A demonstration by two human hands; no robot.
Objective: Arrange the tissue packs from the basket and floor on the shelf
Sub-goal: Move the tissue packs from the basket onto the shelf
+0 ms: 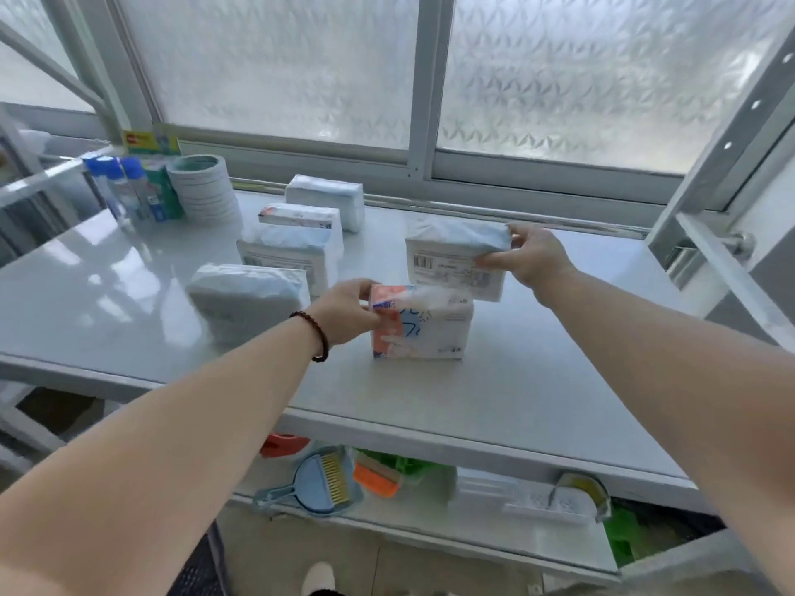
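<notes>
On the white shelf top [537, 380] stands an orange-and-white tissue pack [423, 322]; my left hand [346, 314] grips its left end. Behind it, my right hand [531, 258] holds the right end of a white-and-blue tissue pack [451, 262] with a barcode facing me; whether it rests on the shelf I cannot tell. To the left, several more tissue packs stand in a row running toward the window: a blurred one [247, 301] nearest, then one [284, 258], another [301, 219], and the farthest [327, 200].
Blue-capped bottles [124, 191], a green box and a stack of white tape rolls [206, 189] stand at the shelf's back left. A frosted window runs behind. The lower shelf holds a blue dustpan with brush [320, 481], an orange brush and white trays. A metal upright stands at right.
</notes>
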